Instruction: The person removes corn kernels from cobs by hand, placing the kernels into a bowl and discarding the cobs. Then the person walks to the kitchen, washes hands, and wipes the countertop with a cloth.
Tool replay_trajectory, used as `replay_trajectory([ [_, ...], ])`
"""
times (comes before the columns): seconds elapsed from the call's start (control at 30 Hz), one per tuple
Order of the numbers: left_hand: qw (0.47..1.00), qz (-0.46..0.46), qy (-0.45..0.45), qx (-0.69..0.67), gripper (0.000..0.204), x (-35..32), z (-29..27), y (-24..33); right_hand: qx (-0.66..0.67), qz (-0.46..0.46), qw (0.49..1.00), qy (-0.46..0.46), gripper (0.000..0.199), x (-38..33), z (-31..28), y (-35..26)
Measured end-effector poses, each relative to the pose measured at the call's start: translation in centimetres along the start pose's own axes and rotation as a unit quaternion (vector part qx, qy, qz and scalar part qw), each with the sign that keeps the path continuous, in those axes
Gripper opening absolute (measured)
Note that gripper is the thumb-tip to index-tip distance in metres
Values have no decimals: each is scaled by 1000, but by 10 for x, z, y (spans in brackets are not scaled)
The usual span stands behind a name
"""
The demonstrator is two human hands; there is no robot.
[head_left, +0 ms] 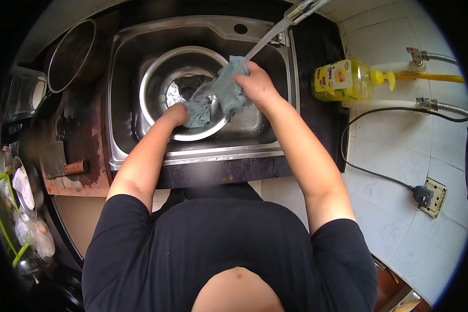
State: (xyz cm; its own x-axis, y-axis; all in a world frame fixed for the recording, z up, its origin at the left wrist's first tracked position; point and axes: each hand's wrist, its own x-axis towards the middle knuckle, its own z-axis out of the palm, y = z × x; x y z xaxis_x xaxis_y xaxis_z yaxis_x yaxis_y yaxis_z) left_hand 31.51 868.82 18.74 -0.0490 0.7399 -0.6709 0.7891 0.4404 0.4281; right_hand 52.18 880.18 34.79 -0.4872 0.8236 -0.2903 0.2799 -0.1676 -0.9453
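A wet blue-green cloth (226, 89) stretches between my two hands above a round steel basin (150, 78). My right hand (256, 86) grips its upper end, close under the stream of water from the tap (299, 11). Lower and to the left, my left hand (177, 114) is closed on the other end, over the basin's near rim. The basin stands inside a steel sink (125, 62), and some water glints at its bottom. My fingertips are partly hidden by the cloth.
Right of the sink stands a yellow pump bottle (343, 79). On the left, a cleaver (62, 162) lies on a worn wooden board (96, 179), with a pan (73, 56) behind it. A black plug (423, 196) sits in a wall socket at the right.
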Motion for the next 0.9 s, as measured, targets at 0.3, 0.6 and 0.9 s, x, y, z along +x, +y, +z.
replay_trajectory([
  [0.3,757,314,122,-560,17,-58,-84,126,-88,-21,996,12,35,12,5,10],
  [0.6,807,447,214,-321,23,-49,-114,155,-189,-106,976,7,33,3,-21,-44],
  [0.9,892,284,123,-331,48,-61,-128,187,103,-24,985,135,32,0,-31,11],
])
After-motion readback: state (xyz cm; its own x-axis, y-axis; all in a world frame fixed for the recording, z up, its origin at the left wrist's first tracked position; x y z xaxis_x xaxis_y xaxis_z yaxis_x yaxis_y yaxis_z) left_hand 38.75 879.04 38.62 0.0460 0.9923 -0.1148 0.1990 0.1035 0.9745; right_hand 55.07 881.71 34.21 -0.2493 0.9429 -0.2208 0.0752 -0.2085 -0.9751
